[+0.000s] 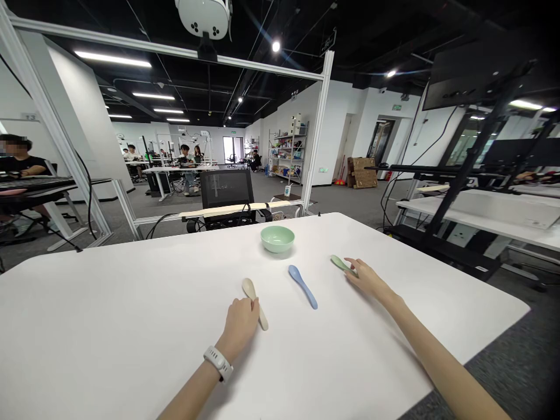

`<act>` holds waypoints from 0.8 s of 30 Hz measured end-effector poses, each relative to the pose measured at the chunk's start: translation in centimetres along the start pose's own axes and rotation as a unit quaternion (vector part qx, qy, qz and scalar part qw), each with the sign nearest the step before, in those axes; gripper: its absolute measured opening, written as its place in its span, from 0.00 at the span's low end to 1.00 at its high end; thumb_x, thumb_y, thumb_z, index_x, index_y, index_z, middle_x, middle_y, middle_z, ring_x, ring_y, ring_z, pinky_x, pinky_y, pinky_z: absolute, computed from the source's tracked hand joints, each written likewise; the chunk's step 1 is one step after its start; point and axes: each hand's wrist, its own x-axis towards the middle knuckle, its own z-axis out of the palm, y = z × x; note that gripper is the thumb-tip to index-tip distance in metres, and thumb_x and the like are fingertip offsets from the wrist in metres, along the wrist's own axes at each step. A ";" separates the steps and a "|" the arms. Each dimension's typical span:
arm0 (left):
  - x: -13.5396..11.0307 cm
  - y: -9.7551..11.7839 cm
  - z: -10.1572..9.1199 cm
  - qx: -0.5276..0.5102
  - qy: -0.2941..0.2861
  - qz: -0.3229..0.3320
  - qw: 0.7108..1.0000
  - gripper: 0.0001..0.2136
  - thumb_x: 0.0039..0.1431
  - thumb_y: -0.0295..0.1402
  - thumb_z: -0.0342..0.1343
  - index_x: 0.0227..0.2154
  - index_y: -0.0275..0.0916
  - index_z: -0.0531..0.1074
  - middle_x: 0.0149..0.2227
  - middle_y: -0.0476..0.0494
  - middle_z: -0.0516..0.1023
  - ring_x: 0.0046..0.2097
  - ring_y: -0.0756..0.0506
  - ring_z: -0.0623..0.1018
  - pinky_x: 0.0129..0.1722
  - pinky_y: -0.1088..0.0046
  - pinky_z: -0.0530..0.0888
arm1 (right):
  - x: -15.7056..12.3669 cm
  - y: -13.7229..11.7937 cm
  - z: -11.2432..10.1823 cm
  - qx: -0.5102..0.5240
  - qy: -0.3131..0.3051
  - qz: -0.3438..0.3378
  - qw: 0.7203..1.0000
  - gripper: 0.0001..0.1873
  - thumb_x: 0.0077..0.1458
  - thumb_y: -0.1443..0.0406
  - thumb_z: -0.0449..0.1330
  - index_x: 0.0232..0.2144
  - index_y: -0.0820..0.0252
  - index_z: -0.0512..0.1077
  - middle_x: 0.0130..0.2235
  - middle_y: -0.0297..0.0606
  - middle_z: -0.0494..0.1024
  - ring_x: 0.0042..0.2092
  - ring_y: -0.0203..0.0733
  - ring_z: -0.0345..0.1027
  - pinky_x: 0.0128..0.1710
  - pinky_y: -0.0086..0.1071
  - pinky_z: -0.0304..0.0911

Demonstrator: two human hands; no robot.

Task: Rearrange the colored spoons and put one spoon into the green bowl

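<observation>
Three spoons, one bowl, two hands, all on a white table (131,303).

The left hand (238,326) is lying over the neck of a cream spoon (262,318) at about 11 o'clock from the wrist, its fingers (250,307) curled across it; whether they are actually closed around the spoon, I cannot tell. One white watch band (217,363) is circling that wrist.

The right hand (367,279) is reaching toward 10 o'clock, fingers (351,263) lying nearly flat and open, resting on a pale green spoon (339,263), not wrapped around it.

One blue spoon (303,287) is lying between the two hands, touching neither, its bowl pointing toward 11 o'clock.

One pale green bowl (277,238) is sitting at 12 o'clock, just beyond the spoons and apart from them.

Past the table edge, one black office chair (227,189) is standing at 12 o'clock; one seated person (20,157) is working at 10 o'clock.
</observation>
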 end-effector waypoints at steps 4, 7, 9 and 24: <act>0.1 -0.1 0.1 -0.006 0.002 0.004 1.000 0.28 0.70 0.42 0.36 0.35 0.35 0.81 0.40 0.31 0.86 0.39 0.38 0.81 0.41 0.62 0.69 | 0.0 0.1 0.0 -0.014 0.009 -0.002 1.000 0.27 0.64 0.63 0.53 0.62 0.64 0.71 0.50 0.53 0.80 0.49 0.53 0.76 0.54 0.42 0.67; 0.2 -0.2 0.1 -0.006 0.002 0.007 1.000 0.28 0.70 0.42 0.36 0.35 0.35 0.81 0.40 0.31 0.86 0.41 0.37 0.81 0.43 0.62 0.70 | 0.1 0.2 0.0 -0.018 0.010 -0.004 1.000 0.26 0.64 0.63 0.54 0.62 0.62 0.72 0.50 0.52 0.80 0.49 0.52 0.76 0.53 0.42 0.68; 0.3 -0.2 0.0 -0.005 0.001 0.009 1.000 0.27 0.70 0.41 0.36 0.35 0.35 0.81 0.40 0.31 0.86 0.42 0.37 0.82 0.43 0.61 0.70 | 0.1 0.2 0.0 -0.024 0.012 0.000 1.000 0.25 0.64 0.63 0.54 0.61 0.62 0.73 0.50 0.52 0.80 0.50 0.53 0.76 0.54 0.42 0.68; 0.1 -0.3 0.1 -0.018 0.008 0.019 1.000 0.27 0.70 0.41 0.36 0.32 0.36 0.80 0.37 0.32 0.85 0.39 0.38 0.80 0.42 0.61 0.70 | 0.6 0.0 -0.7 -0.049 0.009 -0.004 0.999 0.26 0.66 0.59 0.53 0.62 0.61 0.72 0.56 0.55 0.79 0.57 0.57 0.74 0.57 0.46 0.66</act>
